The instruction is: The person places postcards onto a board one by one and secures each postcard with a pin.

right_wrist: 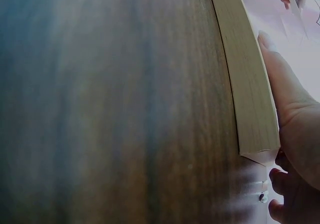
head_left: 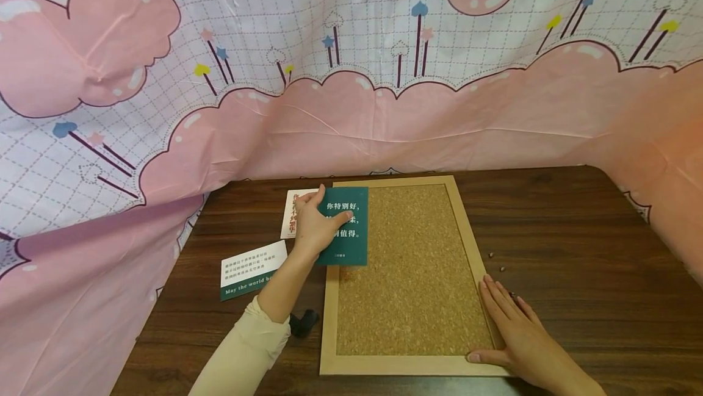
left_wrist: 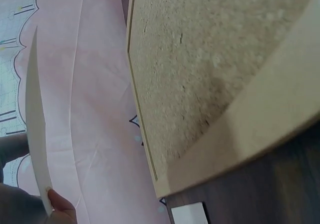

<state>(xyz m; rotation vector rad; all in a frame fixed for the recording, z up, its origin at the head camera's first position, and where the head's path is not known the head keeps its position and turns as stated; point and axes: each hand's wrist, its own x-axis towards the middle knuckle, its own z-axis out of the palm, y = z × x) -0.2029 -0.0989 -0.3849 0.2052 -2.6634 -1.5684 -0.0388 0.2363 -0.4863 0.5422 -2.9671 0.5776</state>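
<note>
A dark green card (head_left: 351, 249) with white Chinese text is pinched in my left hand (head_left: 318, 225), thumb across its front and fingers behind. It overlaps the upper left of a cork board (head_left: 412, 286) with a pale wooden frame. In the left wrist view the card (left_wrist: 36, 109) shows nearly edge-on, lifted away from the cork surface (left_wrist: 210, 59). My right hand (head_left: 522, 329) rests at the board's lower right corner, thumb on the bottom frame strip and fingers along the right side. The right wrist view shows that thumb (right_wrist: 280, 74) against the frame (right_wrist: 245, 74).
A white card with red characters (head_left: 291, 213) lies partly behind my left hand. A white and green card (head_left: 249, 268) lies further left on the dark wooden table (head_left: 593, 231). A black object (head_left: 304, 324) sits by my left sleeve. Small pins (head_left: 502, 269) lie right of the board.
</note>
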